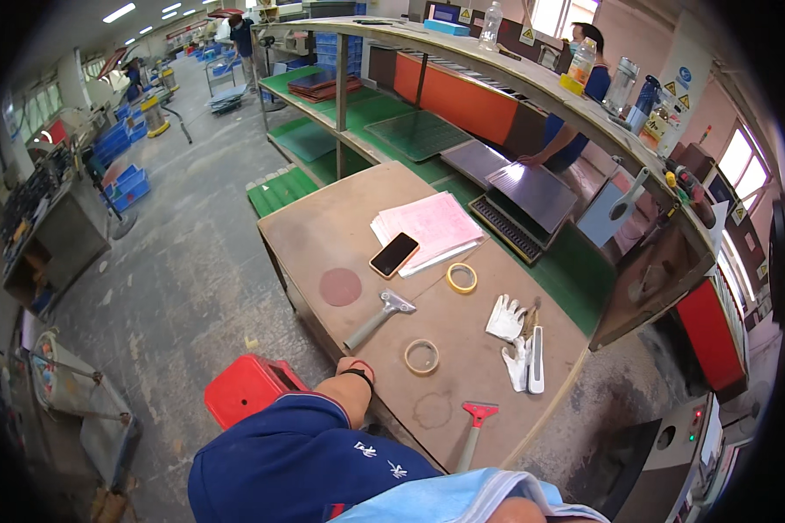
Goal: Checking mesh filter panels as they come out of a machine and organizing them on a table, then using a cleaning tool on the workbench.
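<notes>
My left hand is at the near left edge of a brown table, a dark band and a red band about its wrist; its fingers are mostly hidden. Closest to it lies a grey-handled scraper. A roll of tape rests to its right, and a red-headed scraper is nearer me. Farther off are a round reddish disc, a phone on pink and white papers, and a yellow tape roll. White gloves lie beside a white-and-grey knife-like tool. My right hand is out of view.
A red stool stands left of the table. Behind it, a shelved bench holds green mats and metal plates; another person's arm reaches to a plate. Bottles line its top shelf. Blue crates sit on the left floor.
</notes>
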Demonstrator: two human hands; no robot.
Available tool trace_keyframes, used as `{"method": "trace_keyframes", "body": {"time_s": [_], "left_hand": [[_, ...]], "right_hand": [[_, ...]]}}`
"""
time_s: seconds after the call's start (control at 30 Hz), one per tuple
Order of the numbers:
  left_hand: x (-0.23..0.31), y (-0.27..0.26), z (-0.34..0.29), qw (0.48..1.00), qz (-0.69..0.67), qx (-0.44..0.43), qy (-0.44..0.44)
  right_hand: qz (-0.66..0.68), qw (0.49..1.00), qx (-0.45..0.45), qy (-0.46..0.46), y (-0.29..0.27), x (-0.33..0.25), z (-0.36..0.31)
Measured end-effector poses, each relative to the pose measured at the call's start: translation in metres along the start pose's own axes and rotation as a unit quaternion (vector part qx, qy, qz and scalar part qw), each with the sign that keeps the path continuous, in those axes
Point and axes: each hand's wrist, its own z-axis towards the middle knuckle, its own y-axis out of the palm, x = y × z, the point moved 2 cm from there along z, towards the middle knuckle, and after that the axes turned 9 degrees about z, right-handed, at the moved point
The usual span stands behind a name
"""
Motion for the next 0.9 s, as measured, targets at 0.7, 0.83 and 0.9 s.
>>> {"method": "trace_keyframes", "body": {"time_s": [0.7, 0.83, 0.9], "left_hand": [[-0.003, -0.021, -0.030, 1.000, 0.021, 0.010, -0.003], [-0.003, -0.024, -0.043, 0.998, 0.036, 0.046, 0.017], [-0.001, -0.019, -0.033, 0.998, 0.039, 0.041, 0.018]], "right_hand": [[0.000, 1.000, 0.006, -0.001, 0.001, -0.001, -0.001], [0.007, 1.000, 0.006, -0.013, 0.001, 0.012, 0.000], [0.014, 1.000, 0.008, -0.018, 0.000, 0.016, 0.001]]}}
